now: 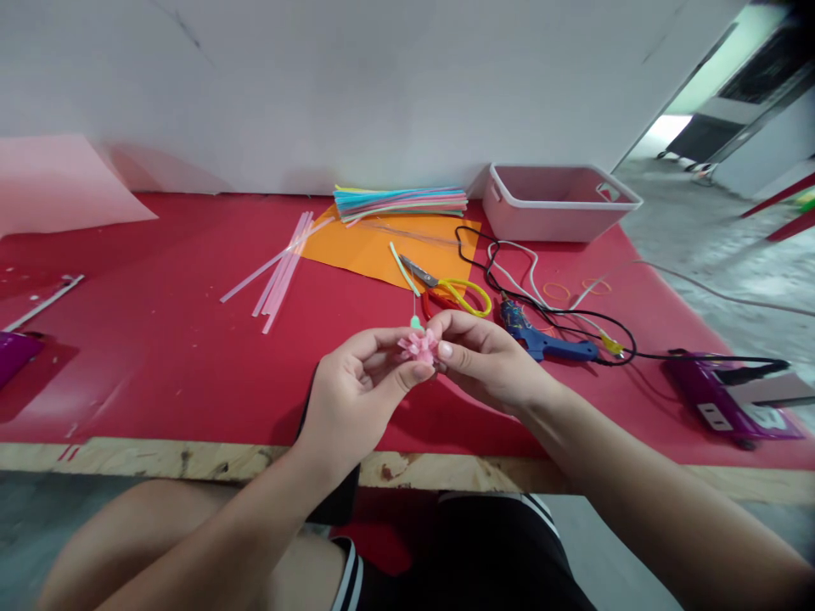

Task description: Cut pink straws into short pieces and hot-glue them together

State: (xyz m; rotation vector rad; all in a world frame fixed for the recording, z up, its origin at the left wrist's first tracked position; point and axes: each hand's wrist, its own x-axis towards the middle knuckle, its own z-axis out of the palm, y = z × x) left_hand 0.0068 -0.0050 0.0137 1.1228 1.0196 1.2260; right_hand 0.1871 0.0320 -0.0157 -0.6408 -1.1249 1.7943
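A small pink flower (418, 347), made of looped pieces like the pink straws or strips on the table, is held up between both hands. My left hand (366, 378) pinches its left and lower side between thumb and fingers. From the right, my right hand (490, 356) grips it with thumb and forefinger. Just behind the flower a light green piece (416, 323) sits on a thin wire. Beyond the hands lie yellow-handled scissors (455, 287), a red-handled tool (436, 303) partly under them, and a pale green strip (405, 269).
Pink strips (285, 276) lie left of an orange sheet (356, 250); a multicoloured bundle (401, 202) rests at its back. Right are a pink basket (560, 222), a blue glue gun (548, 344) with tangled cords and a purple power box (713, 403). The table's wooden edge (446, 473) is near my lap.
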